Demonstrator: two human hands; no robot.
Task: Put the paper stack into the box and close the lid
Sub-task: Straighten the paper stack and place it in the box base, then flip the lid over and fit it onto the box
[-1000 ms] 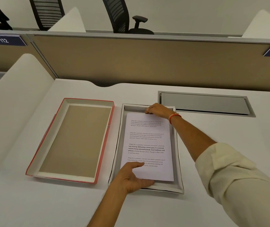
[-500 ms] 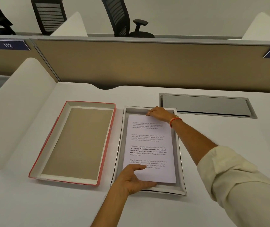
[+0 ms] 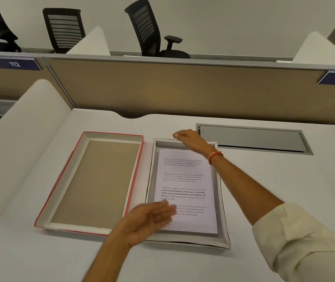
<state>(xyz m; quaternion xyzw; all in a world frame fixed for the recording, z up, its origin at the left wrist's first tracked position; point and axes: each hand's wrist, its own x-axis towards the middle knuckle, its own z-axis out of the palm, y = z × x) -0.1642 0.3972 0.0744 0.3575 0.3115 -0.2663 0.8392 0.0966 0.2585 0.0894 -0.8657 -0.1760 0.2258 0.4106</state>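
Observation:
The paper stack, white with printed text, lies flat inside the shallow grey box on the desk. The lid, red-edged with a brown inner face, lies upside down just left of the box. My left hand hovers blurred above the box's near left corner, fingers stretched out and holding nothing. Over the box's far edge my right hand is raised, fingers loosely curled and empty, with an orange band at its wrist.
A grey cable hatch is set into the desk right of the box. A beige partition closes off the back and a white divider the left side. Black office chairs stand beyond the partition.
Both hands have let go of the paper and lifted off it. The left hand moved left and up off the near edge; the right hand rose above the box's far edge.

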